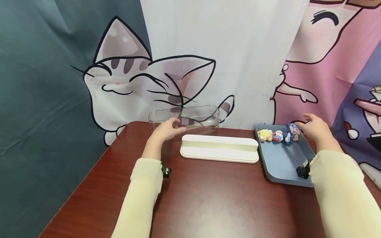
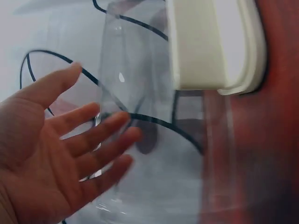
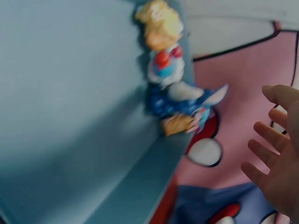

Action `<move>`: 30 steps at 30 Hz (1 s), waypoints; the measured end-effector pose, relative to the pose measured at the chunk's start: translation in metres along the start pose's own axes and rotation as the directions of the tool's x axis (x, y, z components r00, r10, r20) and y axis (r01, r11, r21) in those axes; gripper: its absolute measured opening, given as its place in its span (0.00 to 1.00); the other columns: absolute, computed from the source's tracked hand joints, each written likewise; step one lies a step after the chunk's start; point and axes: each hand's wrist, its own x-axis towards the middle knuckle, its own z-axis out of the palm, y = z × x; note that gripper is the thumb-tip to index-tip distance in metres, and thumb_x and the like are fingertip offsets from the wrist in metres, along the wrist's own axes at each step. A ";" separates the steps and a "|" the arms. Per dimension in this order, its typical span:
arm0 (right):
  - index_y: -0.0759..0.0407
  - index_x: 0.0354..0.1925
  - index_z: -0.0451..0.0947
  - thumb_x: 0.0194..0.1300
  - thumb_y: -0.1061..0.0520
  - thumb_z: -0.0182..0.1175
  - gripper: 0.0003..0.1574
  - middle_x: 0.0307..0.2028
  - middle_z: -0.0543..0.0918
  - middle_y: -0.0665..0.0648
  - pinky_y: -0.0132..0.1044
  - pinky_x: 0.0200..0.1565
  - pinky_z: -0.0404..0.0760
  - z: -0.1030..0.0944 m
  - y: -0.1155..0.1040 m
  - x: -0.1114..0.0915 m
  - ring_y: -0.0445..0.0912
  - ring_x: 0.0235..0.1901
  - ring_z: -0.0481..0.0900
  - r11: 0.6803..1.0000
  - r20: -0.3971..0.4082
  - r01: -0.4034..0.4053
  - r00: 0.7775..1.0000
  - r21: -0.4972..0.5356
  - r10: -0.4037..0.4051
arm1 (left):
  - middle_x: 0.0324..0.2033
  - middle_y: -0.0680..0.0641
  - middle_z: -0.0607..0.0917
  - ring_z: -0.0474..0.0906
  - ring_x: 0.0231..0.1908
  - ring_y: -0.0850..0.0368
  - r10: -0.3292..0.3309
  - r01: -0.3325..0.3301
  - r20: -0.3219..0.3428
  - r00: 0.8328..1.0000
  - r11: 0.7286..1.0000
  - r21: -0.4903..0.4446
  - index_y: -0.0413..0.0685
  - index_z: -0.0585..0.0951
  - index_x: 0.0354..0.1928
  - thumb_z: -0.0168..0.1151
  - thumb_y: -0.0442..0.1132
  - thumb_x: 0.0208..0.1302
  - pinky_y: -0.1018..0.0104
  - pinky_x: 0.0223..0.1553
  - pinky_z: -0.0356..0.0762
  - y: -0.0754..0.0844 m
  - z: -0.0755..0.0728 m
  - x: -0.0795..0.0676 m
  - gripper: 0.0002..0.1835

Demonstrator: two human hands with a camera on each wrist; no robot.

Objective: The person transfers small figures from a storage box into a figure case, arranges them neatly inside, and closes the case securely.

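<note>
My left hand [image 1: 168, 129] is beside the clear plastic cover [image 1: 205, 123], at its near left part. In the left wrist view the fingers of this hand [image 2: 60, 158] are spread and loosely bent, holding nothing; whether they touch the cover [image 2: 140, 56] I cannot tell. A cream stepped base [image 1: 220, 155] lies in front of the cover. Over the far right corner of the blue-grey tray [image 1: 275, 165] hovers my right hand [image 1: 317, 129], its fingers relaxed and its grasp bare. Several small figurines [image 1: 278, 136] sit in a row along the tray's far side, apart from that hand [image 3: 278, 158] in the right wrist view.
All of this stands on a reddish-brown wooden table [image 1: 220, 198]. Behind it hangs a cloth backdrop [image 1: 238, 49] printed with cartoon animals, close to the table's far edge. The tray's raised walls stand just right of the base.
</note>
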 end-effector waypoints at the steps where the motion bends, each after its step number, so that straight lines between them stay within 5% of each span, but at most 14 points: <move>1: 0.73 0.66 0.49 0.67 0.39 0.45 0.46 0.58 0.58 0.81 0.67 0.52 0.56 0.003 0.006 0.000 0.74 0.55 0.56 1.000 0.010 -0.009 1.000 0.013 0.009 | 0.52 0.42 0.76 0.71 0.52 0.48 -0.005 0.006 0.038 0.999 1.000 -0.026 0.46 0.66 0.64 0.58 0.55 0.61 0.51 0.53 0.67 -0.006 0.004 -0.001 0.34; 7: 0.73 0.65 0.51 0.68 0.41 0.45 0.44 0.58 0.57 0.82 0.66 0.51 0.59 0.021 0.025 0.002 0.74 0.55 0.56 0.998 0.021 -0.014 1.000 0.063 0.013 | 0.59 0.34 0.68 0.65 0.59 0.42 -0.028 0.063 0.171 0.985 0.976 -0.207 0.39 0.56 0.68 0.64 0.48 0.58 0.50 0.57 0.64 -0.033 0.030 -0.007 0.42; 12: 0.77 0.62 0.55 0.68 0.41 0.46 0.43 0.54 0.62 0.81 0.63 0.50 0.60 0.032 0.031 0.004 0.71 0.52 0.61 0.996 -0.008 0.021 1.000 0.083 -0.021 | 0.60 0.34 0.67 0.64 0.60 0.41 -0.056 0.110 0.168 0.984 0.936 -0.335 0.42 0.53 0.70 0.68 0.46 0.54 0.49 0.58 0.62 -0.051 0.054 -0.009 0.47; 18: 0.79 0.62 0.54 0.67 0.45 0.50 0.42 0.53 0.62 0.81 0.60 0.49 0.63 0.044 0.040 0.004 0.70 0.51 0.62 0.988 0.002 0.026 1.000 0.155 -0.026 | 0.60 0.38 0.66 0.64 0.58 0.44 -0.035 0.090 0.135 0.990 0.901 -0.425 0.44 0.51 0.70 0.72 0.43 0.50 0.52 0.57 0.62 -0.065 0.078 -0.012 0.50; 25: 0.79 0.63 0.52 0.65 0.48 0.55 0.44 0.54 0.60 0.82 0.61 0.51 0.63 0.056 0.044 0.008 0.71 0.53 0.61 0.976 0.035 0.018 0.999 0.215 -0.026 | 0.57 0.41 0.69 0.64 0.56 0.47 0.034 0.018 0.113 0.993 0.903 -0.430 0.43 0.53 0.70 0.74 0.39 0.46 0.53 0.57 0.62 -0.065 0.088 -0.013 0.51; 30: 0.79 0.65 0.48 0.63 0.46 0.57 0.50 0.55 0.59 0.83 0.62 0.53 0.62 0.061 0.043 0.014 0.72 0.54 0.59 0.973 0.048 -0.017 0.999 0.229 0.006 | 0.55 0.43 0.68 0.64 0.53 0.49 0.027 0.005 0.091 0.995 0.940 -0.341 0.43 0.56 0.69 0.77 0.43 0.42 0.54 0.55 0.63 -0.064 0.090 -0.008 0.53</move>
